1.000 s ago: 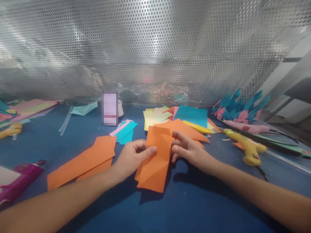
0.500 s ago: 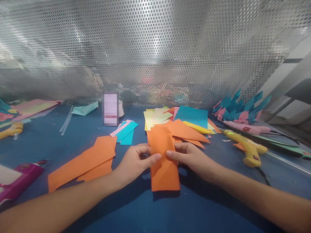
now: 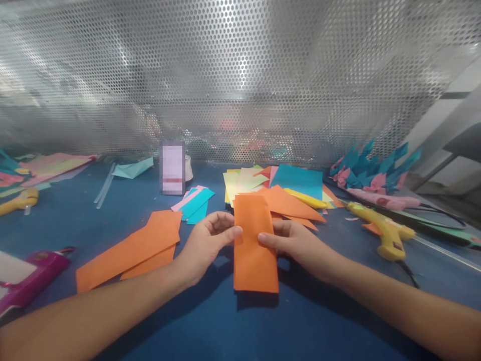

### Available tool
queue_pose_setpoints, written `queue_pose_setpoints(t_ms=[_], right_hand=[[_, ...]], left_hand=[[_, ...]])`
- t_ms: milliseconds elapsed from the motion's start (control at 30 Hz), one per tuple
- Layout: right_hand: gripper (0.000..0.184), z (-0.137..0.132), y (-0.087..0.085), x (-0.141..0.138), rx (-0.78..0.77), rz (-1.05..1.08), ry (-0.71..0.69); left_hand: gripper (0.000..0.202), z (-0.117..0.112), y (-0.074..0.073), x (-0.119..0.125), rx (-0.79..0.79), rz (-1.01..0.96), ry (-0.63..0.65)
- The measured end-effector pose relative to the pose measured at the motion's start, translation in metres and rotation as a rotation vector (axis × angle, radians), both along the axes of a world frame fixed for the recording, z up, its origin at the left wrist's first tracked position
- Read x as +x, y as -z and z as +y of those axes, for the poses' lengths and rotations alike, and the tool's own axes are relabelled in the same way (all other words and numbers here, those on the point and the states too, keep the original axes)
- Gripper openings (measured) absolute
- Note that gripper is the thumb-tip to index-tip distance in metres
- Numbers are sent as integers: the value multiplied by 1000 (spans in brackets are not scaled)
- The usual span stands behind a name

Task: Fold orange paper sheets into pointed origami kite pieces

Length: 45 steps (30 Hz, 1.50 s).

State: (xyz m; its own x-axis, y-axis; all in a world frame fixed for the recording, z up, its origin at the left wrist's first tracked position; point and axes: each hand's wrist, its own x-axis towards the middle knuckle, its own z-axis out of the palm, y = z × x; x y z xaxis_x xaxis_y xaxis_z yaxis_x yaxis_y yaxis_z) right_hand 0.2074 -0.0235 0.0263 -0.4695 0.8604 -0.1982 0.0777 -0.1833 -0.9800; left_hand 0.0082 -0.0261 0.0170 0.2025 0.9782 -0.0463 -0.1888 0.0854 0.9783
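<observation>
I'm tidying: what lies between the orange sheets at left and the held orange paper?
The left hand, above the blue tabletop; the head view shows it.

The strips point(image 3: 256, 265) are resting between the left hand point(image 3: 210, 240) and the right hand point(image 3: 296, 243), above the table point(image 3: 240, 331). Sheets point(image 3: 131, 245) are lying left of the left hand, scraps point(image 3: 199, 203) behind it. A screen point(image 3: 173, 168) is standing behind the scraps. Behind the strips, a paper pile point(image 3: 298, 178) is lying. Right of the right hand, a glue gun point(image 3: 391, 231) is lying; paper flowers point(image 3: 376, 178) are standing behind it. A panel point(image 3: 240, 75) is rising behind the table
</observation>
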Motion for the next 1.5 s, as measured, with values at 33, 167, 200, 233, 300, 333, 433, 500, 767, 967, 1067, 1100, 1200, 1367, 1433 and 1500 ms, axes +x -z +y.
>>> queue_pose_setpoints(t_ms=[33,167,200,233,300,333,433,500,767,967,1067,1100,1200,1367,1433,1500], right_hand=[[39,0,0,0,1,-1,1],[40,0,1,-1,-5,0,5],[40,0,1,-1,-6,1,6],[40,0,1,-1,-6,1,6],[40,0,0,-1,-1,2,1],[41,0,0,-1,2,4,-2],[41,-1,-1,-1,9,13,-9],[40,-1,-1,0,6,21,-5],[32,-1,2,-2,-66,152,79],[36,-1,2,-2,-105,146,107],[39,-1,4,0,-111,104,95],[39,0,5,0,-108,91,92],[38,0,7,1,-98,63,80],[40,-2,6,-2,-44,47,196],[40,-3,4,-3,0,36,225],[40,-3,3,-3,30,27,213]], left_hand=[[27,0,0,0,-1,1,1],[26,0,-1,-1,15,19,-11],[26,0,-1,-1,21,26,-11],[26,0,-2,-1,29,32,-11],[26,-1,-2,-1,42,47,-10],[25,-1,-2,-1,47,56,-10],[25,-1,-2,-1,63,73,-5],[28,-1,-1,0,91,58,-4],[24,-5,-2,1,133,90,119],[41,-7,-4,1,88,159,109],[46,-7,-6,1,49,125,102],[46,-6,-6,1,46,120,99],[45,-6,-6,2,77,127,81],[40,-8,-2,3,135,171,108],[39,-10,0,3,152,189,153],[38,-12,1,4,163,208,181]])
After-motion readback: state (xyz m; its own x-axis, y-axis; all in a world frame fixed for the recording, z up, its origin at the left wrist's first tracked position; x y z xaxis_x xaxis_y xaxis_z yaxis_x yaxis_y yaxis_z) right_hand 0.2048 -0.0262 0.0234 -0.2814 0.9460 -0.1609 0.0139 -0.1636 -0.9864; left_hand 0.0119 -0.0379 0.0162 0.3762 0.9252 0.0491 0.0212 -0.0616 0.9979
